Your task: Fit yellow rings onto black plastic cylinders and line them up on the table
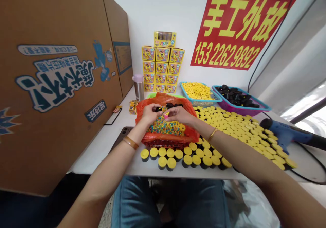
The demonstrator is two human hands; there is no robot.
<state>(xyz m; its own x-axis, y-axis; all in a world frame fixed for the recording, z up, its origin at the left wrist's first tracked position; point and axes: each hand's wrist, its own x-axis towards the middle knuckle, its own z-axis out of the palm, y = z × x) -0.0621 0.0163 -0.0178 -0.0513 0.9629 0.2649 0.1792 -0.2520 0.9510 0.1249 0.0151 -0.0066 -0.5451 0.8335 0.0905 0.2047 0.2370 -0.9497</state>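
Note:
Over a basket lined with a red plastic bag (pixel 165 139), my left hand (pixel 150 113) is closed around a small black cup (pixel 158 109). Close beside it, my right hand (pixel 179 115) pinches a small pink scoop (pixel 166 115) with some little balls in it. Below both hands lie many tiny coloured balls (pixel 163 126) in yellow, blue, green and orange. More black cups (pixel 174 105) rest at the back of the basket, and a yellow ring-like piece (pixel 182 128) lies at its right side.
Black cups with yellow lids (pixel 234 126) cover the table's right side and front. Behind stand a blue basket of yellow lids (pixel 197 91), a purple basket of black cups (pixel 236 97), stacked yellow boxes (pixel 163 66) and a flask (pixel 139 88). A large carton (pixel 63 68) fills the left; a blue tool (pixel 287 133) lies right.

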